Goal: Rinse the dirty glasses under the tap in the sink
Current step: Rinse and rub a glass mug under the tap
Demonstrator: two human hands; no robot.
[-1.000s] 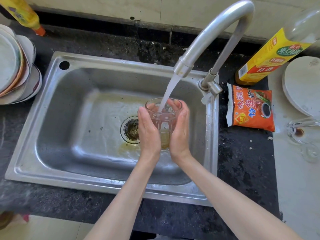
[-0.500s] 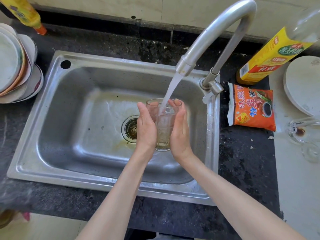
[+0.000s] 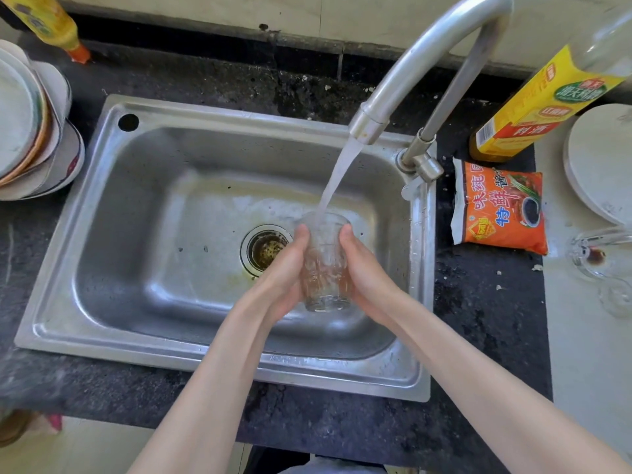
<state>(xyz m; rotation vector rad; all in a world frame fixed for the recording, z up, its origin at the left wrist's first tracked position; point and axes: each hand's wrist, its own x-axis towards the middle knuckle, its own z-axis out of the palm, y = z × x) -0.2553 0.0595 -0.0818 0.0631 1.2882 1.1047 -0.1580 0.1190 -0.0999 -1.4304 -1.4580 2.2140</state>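
Both hands, left hand [image 3: 285, 268] and right hand [image 3: 364, 271], clasp the upright glass [image 3: 323, 268] (mouth up); fingers wrapped around it.

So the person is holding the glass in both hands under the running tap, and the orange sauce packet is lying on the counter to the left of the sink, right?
Not quite. The orange sauce packet lies on the counter to the right of the sink, near the tap's base, as the head view shows. The rest holds: the left hand and right hand hold the glass under the running tap.
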